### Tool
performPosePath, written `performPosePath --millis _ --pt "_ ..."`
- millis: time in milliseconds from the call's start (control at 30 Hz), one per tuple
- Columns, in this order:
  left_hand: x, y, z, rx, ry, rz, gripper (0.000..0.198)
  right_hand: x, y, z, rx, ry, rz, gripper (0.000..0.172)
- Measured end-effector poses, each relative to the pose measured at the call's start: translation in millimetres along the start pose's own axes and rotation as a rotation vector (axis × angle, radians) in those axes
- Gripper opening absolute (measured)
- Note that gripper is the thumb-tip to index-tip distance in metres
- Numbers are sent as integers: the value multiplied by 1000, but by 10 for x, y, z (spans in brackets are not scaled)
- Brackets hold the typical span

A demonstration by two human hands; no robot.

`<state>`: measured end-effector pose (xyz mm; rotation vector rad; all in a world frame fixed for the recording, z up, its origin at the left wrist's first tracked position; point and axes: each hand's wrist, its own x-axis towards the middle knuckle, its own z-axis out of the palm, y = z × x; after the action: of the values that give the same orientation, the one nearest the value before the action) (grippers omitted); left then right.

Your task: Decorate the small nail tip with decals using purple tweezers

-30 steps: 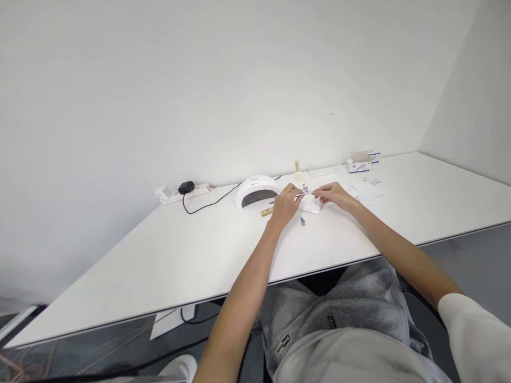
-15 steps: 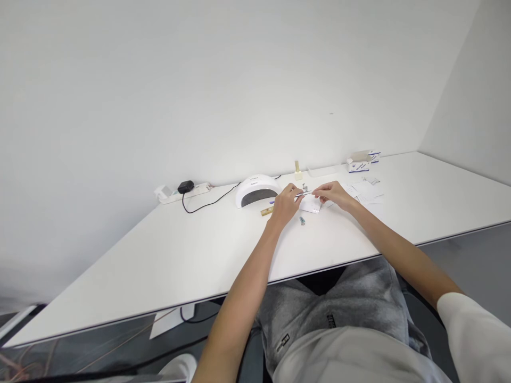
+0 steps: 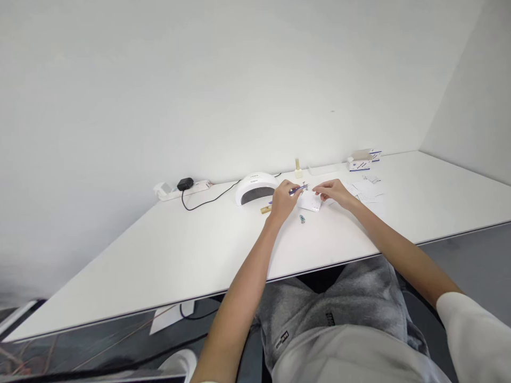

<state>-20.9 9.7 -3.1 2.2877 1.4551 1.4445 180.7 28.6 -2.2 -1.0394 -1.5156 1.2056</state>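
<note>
My left hand (image 3: 281, 199) is closed in a pinch on a thin purple-and-silver tool (image 3: 298, 188), whose tip points right over a small white pad (image 3: 310, 202) on the white table (image 3: 167, 255). My right hand (image 3: 332, 190) hovers just right of the tool's tip with its fingers curled together over the pad; what it holds, if anything, is too small to make out. A small blue-grey item (image 3: 302, 218) lies on the table in front of both hands. A short yellow-brown stick (image 3: 265, 209) lies by my left wrist.
A white dome-shaped nail lamp (image 3: 255, 188) stands behind my left hand, its black cable running to a power strip (image 3: 181, 188) at the wall. A small bottle (image 3: 297, 168), white boxes (image 3: 361, 160) and loose papers (image 3: 369, 190) sit at the back right.
The right hand has let go of the tool and drawn a little to the right. The left hand has tilted the tool's tip slightly upward.
</note>
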Motion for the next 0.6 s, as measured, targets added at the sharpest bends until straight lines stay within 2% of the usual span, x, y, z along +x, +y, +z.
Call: performPosePath --millis 67,233,600 --pt "18 -13 -4 -77 7 -71 4 -5 -14 -1 10 -2 13 19" --pt "36 -1 -11 -185 -84 -209 3 -16 -37 -1 26 -7 23 18" --pt "22 81 -34 -202 -121 -206 6 -32 -51 -3 13 -53 22 20"
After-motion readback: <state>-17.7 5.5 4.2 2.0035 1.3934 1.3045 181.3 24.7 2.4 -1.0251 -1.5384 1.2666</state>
